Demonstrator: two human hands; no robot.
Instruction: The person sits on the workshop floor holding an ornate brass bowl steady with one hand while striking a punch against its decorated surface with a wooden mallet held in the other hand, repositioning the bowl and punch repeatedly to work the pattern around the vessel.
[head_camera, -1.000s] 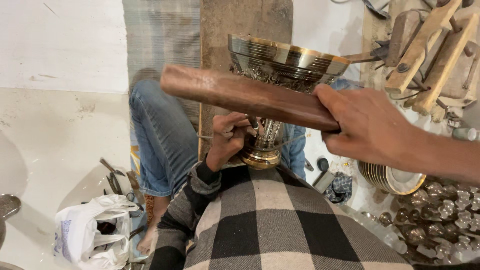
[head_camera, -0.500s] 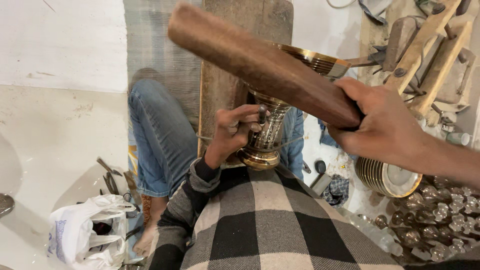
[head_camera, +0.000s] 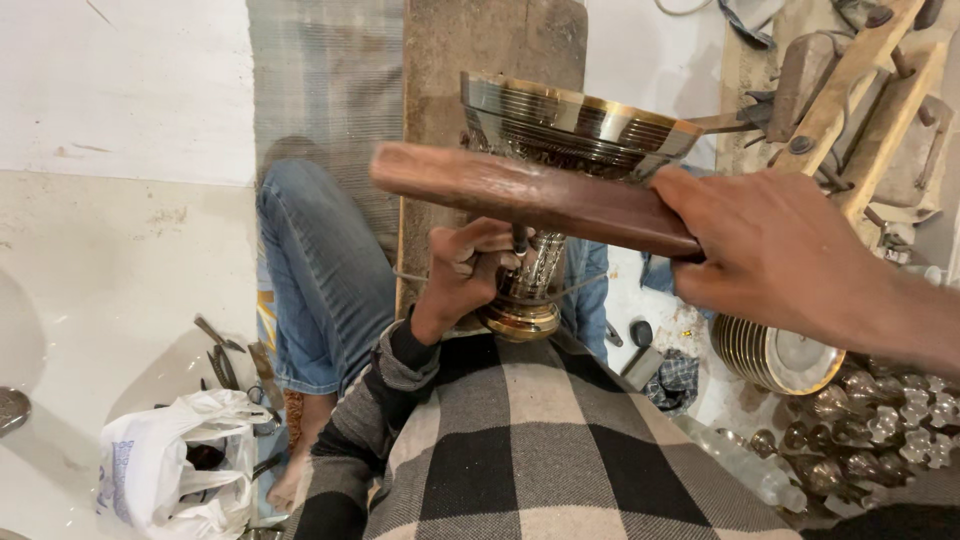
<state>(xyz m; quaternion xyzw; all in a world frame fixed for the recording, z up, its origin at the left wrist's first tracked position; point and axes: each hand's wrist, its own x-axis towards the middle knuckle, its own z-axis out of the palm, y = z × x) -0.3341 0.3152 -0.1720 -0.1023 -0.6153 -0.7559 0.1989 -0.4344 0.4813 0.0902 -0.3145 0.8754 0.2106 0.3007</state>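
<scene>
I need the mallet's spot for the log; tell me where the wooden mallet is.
In the head view the wooden mallet lies level across the centre, gripped by the right hand, just below the metal goblet's bowl.

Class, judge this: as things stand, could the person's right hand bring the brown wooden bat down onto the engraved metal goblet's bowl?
Probably yes: the right hand grips the brown wooden bat right beside the engraved metal goblet, nothing between; the left hand holds the stem lower down.

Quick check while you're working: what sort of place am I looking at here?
Most likely a small metalware workshop, worked seated on the floor. The left hand grips an engraved metal goblet, the right hand a wooden bat; stacked metal plates and loose metal pieces lie beside.
</scene>
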